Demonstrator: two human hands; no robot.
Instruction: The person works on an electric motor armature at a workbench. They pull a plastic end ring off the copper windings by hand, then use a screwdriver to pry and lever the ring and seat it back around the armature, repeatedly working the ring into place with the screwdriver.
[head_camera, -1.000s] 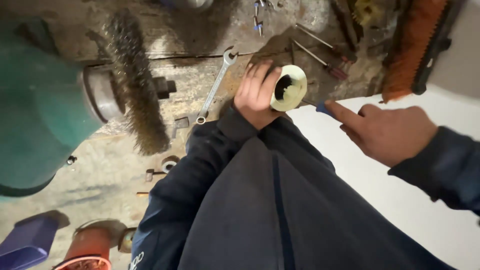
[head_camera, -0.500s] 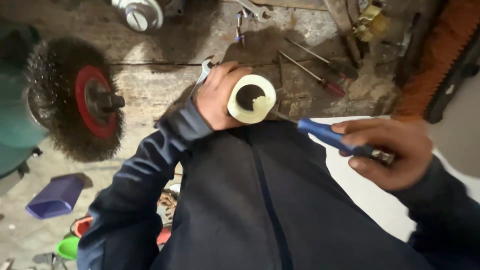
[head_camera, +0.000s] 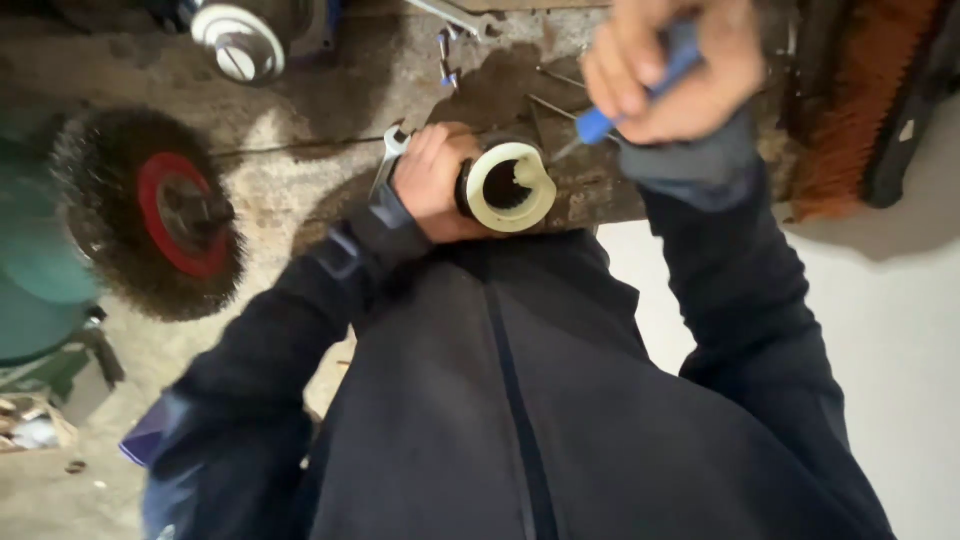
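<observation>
A cream-coloured ring-shaped part, round with a dark toothed bore facing the camera, sits in front of the person's chest, just above the dark zipped jacket and over the near edge of the dirty worktop. The left hand is wrapped around the part from its left side, fingers curled behind it and closed on it, with the dark sleeve cuff running down and left from the wrist. Up and to the right, the right hand is closed in a fist around the blue handle of a screwdriver; the handle's end sticks out below the fist and the thin shaft slants down towards the ring's upper right rim, though blur makes it impossible to tell whether the tip touches it. On the worktop just left of the left hand lies an open-ended spanner, its jaw end near the knuckles. Thin metal rods or tools lie on the stained surface behind the ring. Further left stands a wire brush wheel with a red hub, mounted on a green machine body at the frame's left edge. At the top left sits a round white and metal fitting. At the right, an orange-bristled brush leans against a pale wall.
</observation>
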